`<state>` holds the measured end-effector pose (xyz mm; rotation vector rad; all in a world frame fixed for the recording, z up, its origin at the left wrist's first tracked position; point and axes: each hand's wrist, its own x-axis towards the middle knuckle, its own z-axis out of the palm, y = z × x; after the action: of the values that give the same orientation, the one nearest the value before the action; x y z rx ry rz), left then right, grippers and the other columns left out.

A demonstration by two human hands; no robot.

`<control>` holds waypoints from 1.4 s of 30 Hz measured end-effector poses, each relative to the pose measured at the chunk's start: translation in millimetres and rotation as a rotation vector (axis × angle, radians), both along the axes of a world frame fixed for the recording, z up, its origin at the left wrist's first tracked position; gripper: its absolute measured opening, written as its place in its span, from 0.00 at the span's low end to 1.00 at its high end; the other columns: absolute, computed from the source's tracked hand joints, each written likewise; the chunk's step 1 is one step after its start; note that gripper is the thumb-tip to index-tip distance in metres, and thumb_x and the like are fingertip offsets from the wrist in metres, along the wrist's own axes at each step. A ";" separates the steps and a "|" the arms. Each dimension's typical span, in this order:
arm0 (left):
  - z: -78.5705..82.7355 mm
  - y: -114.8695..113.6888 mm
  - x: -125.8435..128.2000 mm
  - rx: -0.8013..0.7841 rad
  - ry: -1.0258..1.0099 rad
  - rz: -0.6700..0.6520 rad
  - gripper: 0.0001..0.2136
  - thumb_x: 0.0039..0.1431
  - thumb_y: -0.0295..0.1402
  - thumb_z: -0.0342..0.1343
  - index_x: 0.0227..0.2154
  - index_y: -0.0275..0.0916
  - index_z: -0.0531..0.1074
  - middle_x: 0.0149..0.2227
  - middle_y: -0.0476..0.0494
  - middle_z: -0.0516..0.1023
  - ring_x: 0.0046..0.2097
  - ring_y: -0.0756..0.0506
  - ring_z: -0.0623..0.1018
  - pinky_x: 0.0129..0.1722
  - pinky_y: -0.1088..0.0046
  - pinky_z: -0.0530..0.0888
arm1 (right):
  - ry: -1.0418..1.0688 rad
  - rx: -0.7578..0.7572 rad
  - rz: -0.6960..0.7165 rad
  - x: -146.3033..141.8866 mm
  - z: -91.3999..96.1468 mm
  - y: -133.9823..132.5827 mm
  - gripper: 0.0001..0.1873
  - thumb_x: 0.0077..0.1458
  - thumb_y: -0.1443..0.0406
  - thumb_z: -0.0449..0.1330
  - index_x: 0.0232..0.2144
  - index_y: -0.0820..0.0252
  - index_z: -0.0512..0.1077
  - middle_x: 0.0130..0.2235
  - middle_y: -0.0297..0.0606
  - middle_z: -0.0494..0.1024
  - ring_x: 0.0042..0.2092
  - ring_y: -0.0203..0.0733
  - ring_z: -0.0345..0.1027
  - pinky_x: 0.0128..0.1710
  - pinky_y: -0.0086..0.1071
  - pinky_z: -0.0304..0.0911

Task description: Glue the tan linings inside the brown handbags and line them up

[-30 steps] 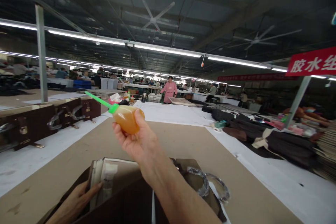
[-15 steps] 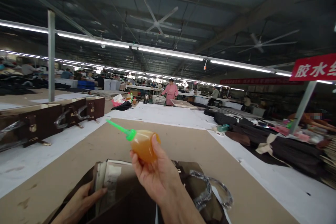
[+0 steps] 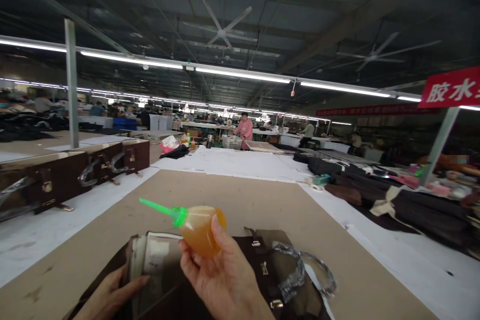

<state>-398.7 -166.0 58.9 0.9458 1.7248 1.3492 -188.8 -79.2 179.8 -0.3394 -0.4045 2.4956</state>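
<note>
Evidently, the left hand (image 3: 116,290) is at the near left edge of an opened dark brown bag (image 3: 247,265), its thumb across the pale layered edge (image 3: 138,260); the other fingers are partly hidden, so whether it pinches cannot be told. The right hand (image 3: 225,272) is closed around a squeeze bottle (image 3: 200,230) of amber liquid, thumb on one side, fingertips on the other. The bottle is held above the bag, lying over on its side, green spout (image 3: 159,206) pointing left. On the bag's right part is a plastic-wrapped handle (image 3: 298,272). Beneath lies a brown sheet (image 3: 262,200), bordered by white covering (image 3: 243,162). Farther left stands a row of dark brown bags (image 3: 62,180); on the right, dark fabric (image 3: 431,210) is heaped. Well beyond, a person in pink (image 3: 244,127) stands beside a white basket (image 3: 231,142).
</note>
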 end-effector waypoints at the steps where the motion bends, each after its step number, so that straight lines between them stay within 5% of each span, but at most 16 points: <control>1: 0.3 0.1 0.4 -0.003 0.006 0.010 0.25 0.34 0.54 0.64 0.30 0.38 0.78 0.36 0.45 0.81 0.44 0.34 0.76 0.45 0.68 0.74 | 0.002 -0.009 -0.006 1.0 -0.2 0.1 0.32 0.18 0.57 0.78 0.30 0.66 0.76 0.34 0.47 0.79 0.31 0.44 0.71 0.33 0.30 0.65; 9: 14.1 1.6 11.7 -0.058 -0.007 0.100 0.26 0.24 0.57 0.65 0.25 0.43 0.78 0.32 0.47 0.81 0.45 0.32 0.76 0.45 0.66 0.75 | 0.022 -0.033 -0.018 5.0 1.2 -2.2 0.28 0.17 0.62 0.78 0.26 0.65 0.76 0.32 0.45 0.79 0.30 0.43 0.71 0.33 0.29 0.66; 17: 6.9 -0.1 9.0 -0.021 -0.071 0.070 0.24 0.29 0.56 0.65 0.26 0.43 0.78 0.35 0.49 0.81 0.45 0.34 0.76 0.47 0.68 0.73 | 0.009 -0.029 -0.041 5.3 0.7 -2.8 0.28 0.27 0.60 0.77 0.32 0.68 0.77 0.32 0.43 0.80 0.31 0.42 0.72 0.32 0.29 0.66; 26: -16.4 -3.0 -3.0 0.078 -0.048 0.051 0.23 0.39 0.50 0.65 0.35 0.38 0.77 0.37 0.46 0.80 0.46 0.36 0.76 0.49 0.68 0.72 | -0.001 -0.016 -0.059 6.5 0.3 -3.8 0.31 0.23 0.61 0.78 0.33 0.67 0.77 0.33 0.45 0.80 0.32 0.44 0.72 0.33 0.30 0.66; 32: -8.8 -1.2 1.6 0.066 -0.102 0.053 0.23 0.36 0.48 0.67 0.32 0.36 0.78 0.35 0.44 0.81 0.43 0.35 0.77 0.44 0.68 0.74 | -0.010 -0.023 -0.071 6.6 1.7 -4.0 0.29 0.20 0.63 0.79 0.31 0.66 0.77 0.34 0.46 0.80 0.32 0.45 0.72 0.32 0.30 0.67; 42: -7.1 -6.2 9.5 0.121 -0.140 0.011 0.20 0.38 0.40 0.67 0.35 0.35 0.77 0.33 0.44 0.80 0.39 0.36 0.78 0.41 0.67 0.75 | 0.001 -0.028 -0.071 10.3 -1.4 -8.7 0.24 0.33 0.60 0.76 0.33 0.68 0.76 0.35 0.46 0.80 0.33 0.45 0.72 0.33 0.31 0.67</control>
<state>-389.2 -172.2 51.8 0.8873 1.5598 1.5047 -178.5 -87.9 178.4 -0.3578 -0.3507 2.4339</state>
